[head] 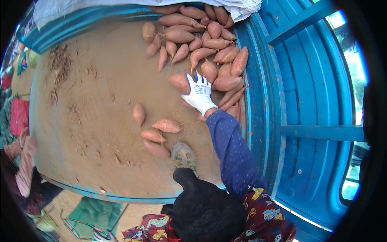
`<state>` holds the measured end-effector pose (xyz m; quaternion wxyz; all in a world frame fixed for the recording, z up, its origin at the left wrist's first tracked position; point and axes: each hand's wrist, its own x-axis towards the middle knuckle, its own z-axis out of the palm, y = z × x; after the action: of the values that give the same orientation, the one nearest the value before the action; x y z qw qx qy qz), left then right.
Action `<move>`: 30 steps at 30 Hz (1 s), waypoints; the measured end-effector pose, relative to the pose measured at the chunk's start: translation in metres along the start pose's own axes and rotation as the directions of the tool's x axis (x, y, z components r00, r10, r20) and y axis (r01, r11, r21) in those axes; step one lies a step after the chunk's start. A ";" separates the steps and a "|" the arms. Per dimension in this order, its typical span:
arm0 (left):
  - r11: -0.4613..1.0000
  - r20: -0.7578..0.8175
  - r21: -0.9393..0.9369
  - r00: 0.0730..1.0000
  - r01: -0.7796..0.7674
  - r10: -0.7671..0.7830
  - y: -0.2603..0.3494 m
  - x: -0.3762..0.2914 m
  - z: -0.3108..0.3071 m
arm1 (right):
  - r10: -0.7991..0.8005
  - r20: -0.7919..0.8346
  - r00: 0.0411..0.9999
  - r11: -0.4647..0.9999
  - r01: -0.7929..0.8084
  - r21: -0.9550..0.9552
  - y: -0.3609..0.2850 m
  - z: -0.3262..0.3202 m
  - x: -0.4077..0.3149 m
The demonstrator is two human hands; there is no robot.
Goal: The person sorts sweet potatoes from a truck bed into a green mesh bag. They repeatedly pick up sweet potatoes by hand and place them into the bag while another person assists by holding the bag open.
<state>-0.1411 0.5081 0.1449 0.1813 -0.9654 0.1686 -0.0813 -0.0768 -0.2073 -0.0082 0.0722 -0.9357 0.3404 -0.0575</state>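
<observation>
My right hand [198, 92], in a white knit glove with blue-coated fingertips, reaches into the near side of a heap of sweet potatoes [180, 36]. It grips a sweet potato [179, 82], whose left end sticks out beside the thumb. Another sweet potato [209, 70] lies just beyond the fingertips. Low at the picture's bottom edge, my left hand [104, 236] shows only in part, also gloved. It is close to the thin cord handle [71, 225] of a green mesh bag [93, 213]; whether it holds the handle is unclear.
Several loose sweet potatoes [154, 136] lie near my shoe [184, 157] on the soil-covered truck bed [99, 121]. A blue metal side wall [266, 99] rises at right. White woven sacking [121, 9] drapes the far edge. Another person's arm [25, 169] is at left.
</observation>
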 end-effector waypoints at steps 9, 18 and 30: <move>-0.098 0.180 -0.968 0.911 0.231 0.371 0.293 0.233 -0.017 | 0.007 0.216 0.976 0.324 -0.207 0.923 -0.009 0.015 0.038; -0.687 0.043 0.052 0.686 0.725 0.726 0.349 0.311 0.006 | 0.196 0.096 0.976 0.977 -0.186 -0.104 0.034 -0.047 0.086; -0.707 0.325 0.194 0.635 0.680 0.700 0.289 0.174 0.014 | -0.304 0.318 0.898 0.288 -0.231 0.929 -0.059 -0.045 -0.025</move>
<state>-0.0617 0.1975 0.0396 0.8286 0.2014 0.1848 -0.4885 -0.0659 -0.1508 0.0451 0.6887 -0.6987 0.1898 -0.0391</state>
